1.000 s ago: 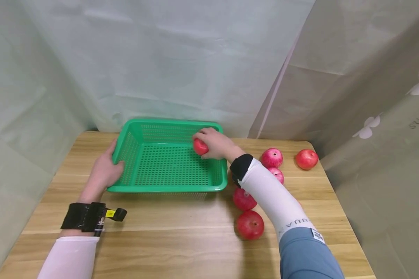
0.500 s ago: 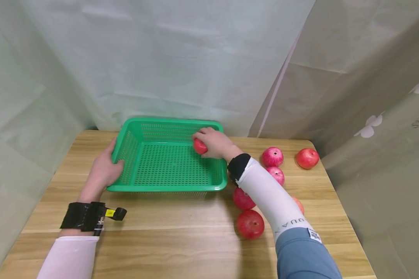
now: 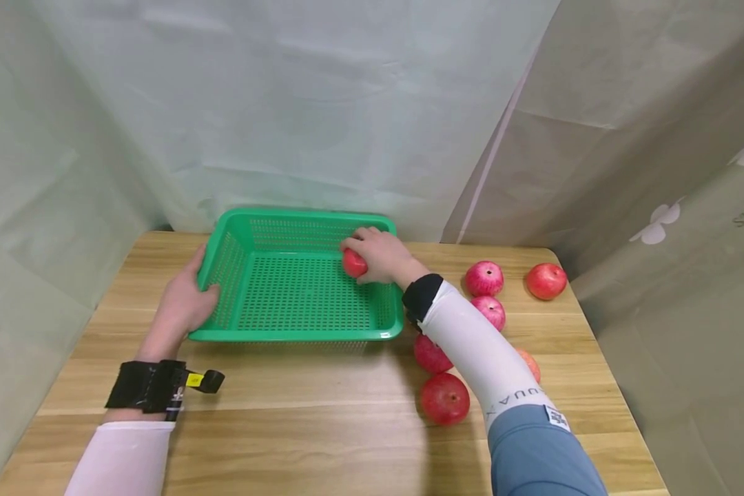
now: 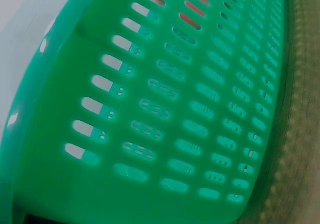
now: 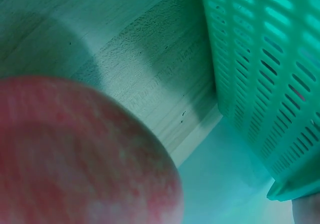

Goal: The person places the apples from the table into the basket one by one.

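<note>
My left hand [image 3: 186, 300] grips the left wall of a green slotted plastic basket [image 3: 294, 336], thumb on the inner side and fingers outside. Inside the basket, near its right end, my right hand [image 3: 383, 256] holds a red apple [image 3: 353, 263], partly covered by the fingers. Whether that apple touches the basket floor, I cannot tell. The left wrist view is filled by the basket wall [image 4: 107, 129], with red showing through a few slots. In the right wrist view, another apple [image 5: 90, 159] looms close, outside the basket wall [image 5: 240, 74]. Neither wrist view shows fingers clearly.
Right of the basket, several apples lie on the wooden table [image 3: 297, 441]: a front one [image 3: 445, 399], one at the back [image 3: 484, 278] and one near the right edge [image 3: 546, 281]. My right sleeve covers some partly. Pale sheeting [image 3: 322, 110] hangs behind the table.
Hands, basket and held apple stay almost in place. My right forearm has shifted slightly left, so more of an orange-red apple beside the sleeve shows.
</note>
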Available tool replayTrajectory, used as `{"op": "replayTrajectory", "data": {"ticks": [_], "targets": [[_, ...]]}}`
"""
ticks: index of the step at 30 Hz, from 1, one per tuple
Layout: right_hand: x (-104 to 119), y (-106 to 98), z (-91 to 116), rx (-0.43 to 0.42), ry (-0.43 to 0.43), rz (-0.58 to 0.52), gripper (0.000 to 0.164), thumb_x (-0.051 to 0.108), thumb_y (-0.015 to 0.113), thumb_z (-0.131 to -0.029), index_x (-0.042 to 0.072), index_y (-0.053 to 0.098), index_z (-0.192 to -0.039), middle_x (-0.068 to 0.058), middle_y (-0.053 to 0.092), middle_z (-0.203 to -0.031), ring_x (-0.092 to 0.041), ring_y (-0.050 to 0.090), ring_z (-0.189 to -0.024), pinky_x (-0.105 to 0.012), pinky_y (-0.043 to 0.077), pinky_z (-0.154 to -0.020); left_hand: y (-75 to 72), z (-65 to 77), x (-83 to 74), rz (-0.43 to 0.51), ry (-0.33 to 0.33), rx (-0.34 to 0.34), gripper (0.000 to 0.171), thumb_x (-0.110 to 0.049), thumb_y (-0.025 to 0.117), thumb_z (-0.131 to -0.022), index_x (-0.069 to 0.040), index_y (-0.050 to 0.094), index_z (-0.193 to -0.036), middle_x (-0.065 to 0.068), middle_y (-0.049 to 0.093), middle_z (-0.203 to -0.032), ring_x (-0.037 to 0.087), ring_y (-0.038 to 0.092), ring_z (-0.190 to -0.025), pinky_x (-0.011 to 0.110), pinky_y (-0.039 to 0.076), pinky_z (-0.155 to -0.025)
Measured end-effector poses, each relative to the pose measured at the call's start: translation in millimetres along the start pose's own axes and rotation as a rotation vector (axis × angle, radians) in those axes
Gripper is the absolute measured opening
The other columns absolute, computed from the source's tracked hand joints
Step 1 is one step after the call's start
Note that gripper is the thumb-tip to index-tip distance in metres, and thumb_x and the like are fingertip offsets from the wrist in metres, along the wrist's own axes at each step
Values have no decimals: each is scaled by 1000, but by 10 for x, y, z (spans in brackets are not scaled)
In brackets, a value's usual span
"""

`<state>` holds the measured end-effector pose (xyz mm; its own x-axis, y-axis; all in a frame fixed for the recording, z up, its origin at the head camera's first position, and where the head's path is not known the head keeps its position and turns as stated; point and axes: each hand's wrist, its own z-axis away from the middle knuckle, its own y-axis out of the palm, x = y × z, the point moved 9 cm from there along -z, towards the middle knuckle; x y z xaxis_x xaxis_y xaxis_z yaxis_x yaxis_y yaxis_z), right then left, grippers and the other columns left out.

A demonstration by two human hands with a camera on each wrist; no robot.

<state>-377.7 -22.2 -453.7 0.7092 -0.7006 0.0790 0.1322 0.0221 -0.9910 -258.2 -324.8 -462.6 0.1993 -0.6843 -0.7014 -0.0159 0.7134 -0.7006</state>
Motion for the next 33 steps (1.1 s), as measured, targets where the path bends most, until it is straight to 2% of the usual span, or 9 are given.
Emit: {"op": "replayTrajectory", "data": {"ticks": [6,12,18,29,33], "targets": [[3,17,-9,1,-2,16,75,37,93,-85,26,58,-151,-7,55,-149,-28,50,-134,-45,47,-108,-1,-1,4,-10,4,5,83,-12,47,-106,-13,-3,-172,46,29,-159,40,57,-87,39,47,-63],[18,30,-16,13,3,33,78,38,94,-84,27,57,-152,-7,55,-150,-28,50,-135,-45,46,-109,-22,7,-15,-18,9,3,82,-12,47,-107,-12,-3,-172,46,29,-159,42,56,-92,39,46,-65],[29,66,-35,42,16,41,81,39,94,-84,29,55,-154,-6,53,-152,-28,48,-137,-45,43,-109,-14,6,-4,-6,5,16,81,-13,46,-109,-13,-4,-172,47,28,-159,37,58,-83,38,48,-62],[50,86,-35,76,16,76,85,39,95,-83,29,52,-156,-4,52,-157,-28,46,-140,-46,41,-111,-11,7,-4,3,13,21,79,-15,44,-110,-14,-5,-172,46,30,-158,37,58,-83,39,47,-63],[61,92,-31,93,19,90,86,37,94,-84,30,51,-158,-3,50,-158,-28,45,-142,-46,40,-113,-15,13,-12,-4,20,17,77,-15,43,-111,-12,-4,-172,47,30,-158,40,57,-89,39,46,-65]]}}
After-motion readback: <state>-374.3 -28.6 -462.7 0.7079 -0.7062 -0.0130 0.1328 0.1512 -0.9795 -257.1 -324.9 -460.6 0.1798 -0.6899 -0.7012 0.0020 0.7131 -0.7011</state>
